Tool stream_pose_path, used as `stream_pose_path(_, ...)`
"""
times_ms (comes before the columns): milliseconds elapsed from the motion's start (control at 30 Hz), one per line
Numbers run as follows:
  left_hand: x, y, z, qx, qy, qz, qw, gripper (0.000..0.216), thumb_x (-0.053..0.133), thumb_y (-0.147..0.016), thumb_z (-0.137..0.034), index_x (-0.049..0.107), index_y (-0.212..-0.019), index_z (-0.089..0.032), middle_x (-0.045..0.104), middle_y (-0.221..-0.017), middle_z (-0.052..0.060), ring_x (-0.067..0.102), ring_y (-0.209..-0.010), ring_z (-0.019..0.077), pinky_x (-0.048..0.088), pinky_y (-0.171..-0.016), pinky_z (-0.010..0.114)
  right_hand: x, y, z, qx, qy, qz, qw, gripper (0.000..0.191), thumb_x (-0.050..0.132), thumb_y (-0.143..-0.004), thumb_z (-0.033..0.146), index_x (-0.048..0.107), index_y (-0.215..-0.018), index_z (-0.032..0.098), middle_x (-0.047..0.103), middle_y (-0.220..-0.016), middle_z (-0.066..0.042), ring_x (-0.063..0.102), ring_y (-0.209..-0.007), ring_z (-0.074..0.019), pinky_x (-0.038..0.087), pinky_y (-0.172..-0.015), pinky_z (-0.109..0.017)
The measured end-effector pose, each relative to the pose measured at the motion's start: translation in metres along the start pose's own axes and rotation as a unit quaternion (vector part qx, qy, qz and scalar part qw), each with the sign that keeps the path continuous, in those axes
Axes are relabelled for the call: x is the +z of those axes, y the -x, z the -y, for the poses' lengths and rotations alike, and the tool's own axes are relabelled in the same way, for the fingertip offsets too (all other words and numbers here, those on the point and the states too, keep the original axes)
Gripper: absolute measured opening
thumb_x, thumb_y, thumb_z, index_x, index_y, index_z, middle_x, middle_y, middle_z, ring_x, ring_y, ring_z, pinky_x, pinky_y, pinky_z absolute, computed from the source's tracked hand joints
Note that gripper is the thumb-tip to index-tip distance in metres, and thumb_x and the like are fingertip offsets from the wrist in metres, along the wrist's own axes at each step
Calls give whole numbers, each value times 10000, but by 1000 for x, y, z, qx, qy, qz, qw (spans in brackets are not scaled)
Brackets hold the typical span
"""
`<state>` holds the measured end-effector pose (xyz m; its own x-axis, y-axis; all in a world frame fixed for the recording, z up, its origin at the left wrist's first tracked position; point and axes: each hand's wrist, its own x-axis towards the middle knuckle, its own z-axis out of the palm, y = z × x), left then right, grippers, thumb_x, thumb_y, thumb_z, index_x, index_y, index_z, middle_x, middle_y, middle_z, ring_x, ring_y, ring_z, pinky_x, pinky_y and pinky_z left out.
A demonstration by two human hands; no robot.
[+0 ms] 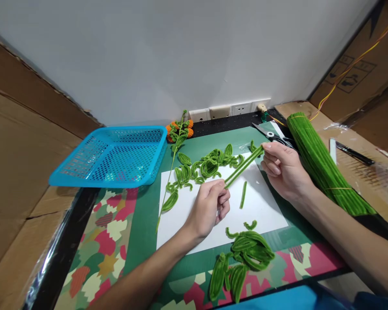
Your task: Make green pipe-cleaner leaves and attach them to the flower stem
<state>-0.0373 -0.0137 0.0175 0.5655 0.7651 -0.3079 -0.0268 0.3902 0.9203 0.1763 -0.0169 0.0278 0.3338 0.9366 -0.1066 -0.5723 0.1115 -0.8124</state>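
Observation:
My left hand [210,206] pinches the near end of a pair of straight green pipe cleaners [244,166] held side by side. My right hand [283,168] pinches their far end, so the stems stretch between both hands above a white sheet of paper [265,213]. A short green piece [243,194] lies on the paper just under them. Bent green leaf shapes [210,165] are heaped at the paper's far edge. More folded green leaves [245,256] lie in a pile near the table's front edge.
A blue plastic basket [111,157] sits at the left, partly over the table edge. A thick bundle of green pipe cleaners [323,168] lies at the right. Scissors [274,135], an orange flower stem [177,133] and wall sockets [228,110] are at the back. Cardboard flanks both sides.

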Motion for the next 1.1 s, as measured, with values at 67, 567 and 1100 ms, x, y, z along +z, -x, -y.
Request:
stream_pose_path(67,1,1,-1,6,15,-6,1000,400,490,-1034,-436,379,-716,-221,402,-643,-64,449,-416,77,258,-331,167,-1,-1,3,-5,4,17,1000,363,970,-687,228,619,-615,169,396,-495,109,294,-362,-3,219,-362,-168)
stream_pose_path(567,0,9,-2,139,-403,-5,905,377,420,-1131,-443,373,-822,-231,412,-667,-63,382,-574,125,283,-584,271,0,1,3,-27,42,-5,999,329,942,-713,237,626,-638,187,397,-499,105,307,-389,-23,201,-384,-206)
stream_pose_path(1100,0,6,5,243,-712,30,658,340,384,-1144,-308,629,-962,-160,676,-736,67,608,-644,228,195,-568,334,0,2,6,-45,74,-17,996,274,926,-701,217,672,-603,189,394,-472,92,308,-402,-40,182,-400,-241)
